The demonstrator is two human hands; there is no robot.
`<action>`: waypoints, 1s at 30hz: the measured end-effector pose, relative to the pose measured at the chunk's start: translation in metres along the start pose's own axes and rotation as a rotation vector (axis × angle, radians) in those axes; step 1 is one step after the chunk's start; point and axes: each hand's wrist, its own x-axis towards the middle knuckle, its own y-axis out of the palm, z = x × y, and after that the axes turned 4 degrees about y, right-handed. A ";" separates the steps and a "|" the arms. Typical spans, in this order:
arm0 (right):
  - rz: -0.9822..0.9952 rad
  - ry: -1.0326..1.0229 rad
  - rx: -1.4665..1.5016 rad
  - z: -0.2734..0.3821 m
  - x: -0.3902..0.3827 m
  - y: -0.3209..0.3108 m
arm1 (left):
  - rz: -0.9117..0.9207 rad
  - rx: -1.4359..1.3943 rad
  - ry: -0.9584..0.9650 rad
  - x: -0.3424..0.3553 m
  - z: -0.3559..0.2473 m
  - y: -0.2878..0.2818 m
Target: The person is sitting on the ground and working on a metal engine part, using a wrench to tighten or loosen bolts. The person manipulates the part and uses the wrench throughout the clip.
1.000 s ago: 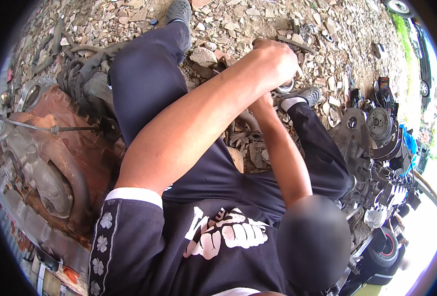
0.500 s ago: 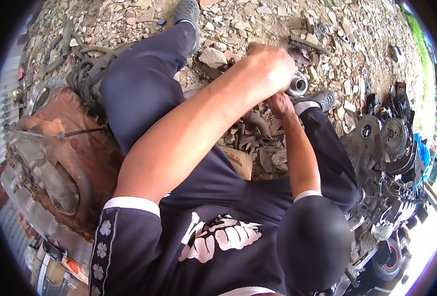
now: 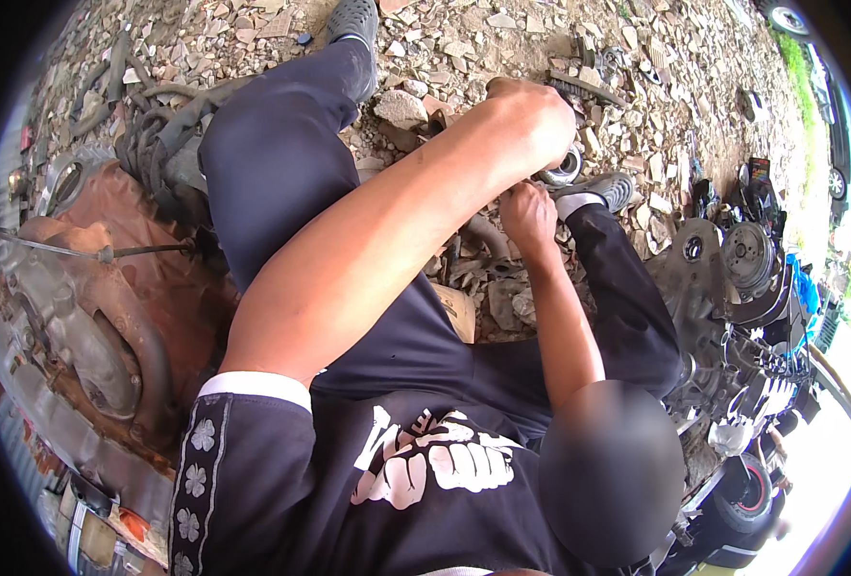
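Nearest is the person's black short-sleeved shirt with a white print [image 3: 349,538], then the dark navy trousers [image 3: 277,182], the legs spread wide and bent. Beyond the lap, the bare right hand [image 3: 529,216] is curled nearly into a fist, thumb side toward the other hand; whether its fingers grip anything cannot be told.

The left forearm crosses over toward the right, and the left hand [image 3: 536,115] is bent inward, back of the hand uppermost — its fingertips are hidden, so its hold cannot be told either. Just beside both hands, partly behind the left one, is a round grey metal part with a ring-shaped end [image 3: 568,165], near the grey perforated clog on the right foot [image 3: 618,192].

Farther out, a long narrow dark brush-like piece [image 3: 587,89] lies on pale broken stone rubble [image 3: 483,48]. At the far right edge are bright green grass [image 3: 800,77] and a dark vehicle [image 3: 839,130].
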 end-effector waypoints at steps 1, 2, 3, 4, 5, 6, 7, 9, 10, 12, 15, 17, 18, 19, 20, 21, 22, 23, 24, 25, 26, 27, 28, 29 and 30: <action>0.012 -0.008 -0.012 0.003 -0.002 0.002 | 0.004 -0.006 -0.006 -0.001 -0.001 -0.003; -0.020 -0.014 0.012 0.007 -0.002 0.005 | -0.003 0.017 -0.013 0.000 -0.002 -0.004; -0.050 -0.019 0.038 0.011 -0.003 0.010 | -0.006 0.040 -0.019 0.000 -0.004 -0.005; -0.079 -0.025 0.065 0.012 -0.003 0.015 | -0.015 0.041 -0.011 -0.001 -0.004 -0.005; -0.081 -0.033 0.047 0.006 0.001 0.027 | -0.024 0.039 -0.001 -0.002 -0.004 -0.006; -0.065 -0.022 0.051 0.012 0.000 0.023 | -0.034 0.018 0.023 -0.009 -0.003 -0.009; -0.048 -0.011 0.056 0.018 -0.002 0.017 | -0.044 -0.002 0.046 -0.013 -0.001 -0.010; -0.025 0.004 0.046 0.024 -0.002 0.013 | -0.023 0.014 0.036 -0.013 0.000 -0.009; -0.022 0.025 0.054 0.027 -0.001 0.011 | -0.015 0.023 0.032 -0.013 0.001 -0.009; -0.015 0.073 0.069 0.038 -0.003 0.009 | -0.045 0.016 0.029 -0.012 0.003 -0.008; -0.076 0.009 0.029 0.037 0.005 0.030 | -0.053 0.002 0.027 -0.011 0.001 -0.008; -0.041 0.012 0.010 0.035 0.006 0.029 | -0.050 0.009 0.034 -0.011 0.000 -0.008; -0.020 0.003 0.007 0.039 0.006 0.026 | -0.050 0.025 0.031 -0.010 0.001 -0.006; 0.062 0.058 -0.002 0.045 0.008 0.019 | -0.049 0.040 0.029 -0.008 0.002 -0.003; 0.145 0.113 -0.011 0.050 0.009 0.015 | -0.051 0.044 0.006 -0.005 0.003 0.000; 0.109 0.099 -0.025 0.048 0.007 0.016 | -0.053 0.042 -0.004 -0.004 0.003 0.000; 0.073 0.084 -0.039 0.045 0.005 0.019 | -0.050 0.043 0.001 -0.002 0.002 0.001; 0.037 0.069 -0.053 0.042 0.003 0.023 | -0.047 0.046 0.005 0.000 0.003 0.001; -0.007 0.031 -0.043 0.038 0.003 0.031 | -0.037 0.054 0.024 -0.006 0.001 -0.006; -0.051 -0.008 -0.032 0.034 0.003 0.038 | -0.026 0.061 0.043 -0.010 -0.001 -0.009; -0.063 -0.003 -0.005 0.030 0.004 0.044 | -0.025 0.042 0.040 -0.011 -0.002 -0.007; -0.076 -0.005 0.023 0.031 0.006 0.047 | -0.030 0.026 0.031 -0.012 0.000 -0.007; -0.087 -0.002 0.050 0.030 0.006 0.050 | -0.034 0.011 0.022 -0.012 0.000 -0.008; -0.080 0.041 0.097 0.029 0.005 0.054 | -0.030 0.026 0.026 -0.013 0.000 -0.008; -0.078 0.053 0.121 0.029 0.003 0.054 | -0.024 0.039 0.028 -0.013 -0.001 -0.008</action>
